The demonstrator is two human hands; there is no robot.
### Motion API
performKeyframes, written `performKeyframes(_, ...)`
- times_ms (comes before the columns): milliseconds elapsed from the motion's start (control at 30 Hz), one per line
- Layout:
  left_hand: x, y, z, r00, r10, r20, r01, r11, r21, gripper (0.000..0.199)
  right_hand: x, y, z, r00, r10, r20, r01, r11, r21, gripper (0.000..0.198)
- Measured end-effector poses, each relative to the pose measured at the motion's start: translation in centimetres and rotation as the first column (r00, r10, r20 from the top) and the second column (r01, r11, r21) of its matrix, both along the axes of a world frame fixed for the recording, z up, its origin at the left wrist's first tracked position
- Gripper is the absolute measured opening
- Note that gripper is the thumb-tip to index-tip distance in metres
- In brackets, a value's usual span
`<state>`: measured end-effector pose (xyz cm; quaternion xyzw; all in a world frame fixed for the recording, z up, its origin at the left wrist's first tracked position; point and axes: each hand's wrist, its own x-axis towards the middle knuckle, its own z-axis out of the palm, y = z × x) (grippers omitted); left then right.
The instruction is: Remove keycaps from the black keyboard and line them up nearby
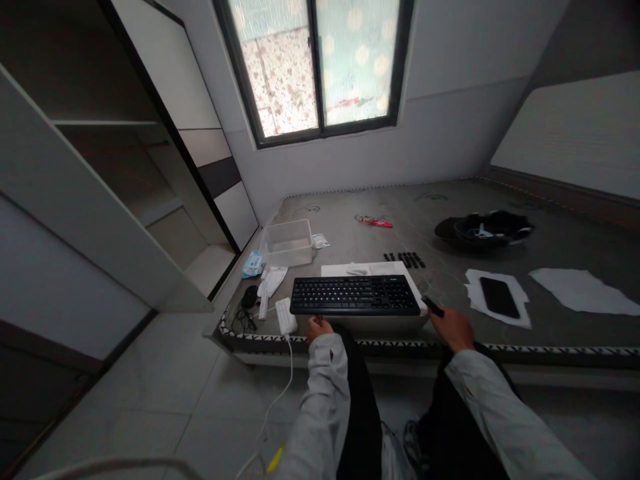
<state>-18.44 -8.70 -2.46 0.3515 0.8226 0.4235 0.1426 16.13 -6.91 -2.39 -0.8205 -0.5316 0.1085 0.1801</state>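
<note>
A black keyboard lies across a white sheet near the front edge of the bed. My left hand is just below the keyboard's front left edge, its fingers curled in; whether they hold anything is hidden. Beyond the keyboard's right end, my right hand is closed round a short black stick-like tool that points toward the keyboard's corner. Several small black pieces, like keycaps, lie in rows behind the keyboard.
Left of the keyboard are a white power strip, a black mouse and a clear plastic box. To the right, a black phone rests on white paper, with a dark cap behind. A red packet lies farther back.
</note>
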Motion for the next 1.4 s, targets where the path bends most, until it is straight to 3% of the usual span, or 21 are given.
performKeyframes(133,2.1,-1.5,0.9,0.996,-0.057,-0.075,0.059,0.998,0.025,0.014,0.1,-0.5,0.2,0.999,-0.019,-0.030,0.021,0.997,0.080,0.049)
performKeyframes(233,4.4,-1.4,1.8,0.966,-0.197,-0.165,0.209,0.976,0.062,0.017,0.2,-0.8,0.4,0.995,-0.063,-0.077,0.074,0.986,0.148,0.050)
performKeyframes(333,7.1,-0.8,2.6,0.897,-0.353,-0.265,0.385,0.920,0.075,0.023,0.2,-1.2,0.8,0.983,-0.099,-0.152,0.133,0.963,0.233,0.052)
performKeyframes(567,12.4,0.7,2.8,0.769,-0.521,-0.371,0.584,0.808,0.077,0.027,-2.6,-1.9,3.5,0.920,0.001,-0.393,0.228,0.813,0.536,0.064)
performKeyframes(733,13.2,2.6,3.4,0.806,-0.472,-0.356,0.537,0.836,0.108,0.027,-7.6,-0.1,6.1,0.667,0.243,-0.704,0.318,0.762,0.565,0.053)
performKeyframes(867,12.5,4.3,3.7,0.822,-0.431,-0.371,0.500,0.859,0.110,0.031,-11.7,3.8,7.9,0.320,0.424,-0.847,0.367,0.769,0.523,0.046)
performKeyframes(1000,11.9,6.5,3.4,0.811,-0.417,-0.410,0.482,0.873,0.066,0.036,-14.3,8.6,8.8,0.077,0.458,-0.886,0.382,0.807,0.450,0.046)
performKeyframes(1200,11.6,9.2,2.9,0.791,-0.431,-0.435,0.492,0.870,0.033,0.038,-15.1,14.0,8.2,0.013,0.435,-0.900,0.369,0.835,0.408,0.049)
performKeyframes(1400,11.2,10.5,2.9,0.766,-0.476,-0.432,0.516,0.856,-0.027,0.041,-15.1,15.8,6.9,-0.037,0.407,-0.913,0.310,0.873,0.376,0.048)
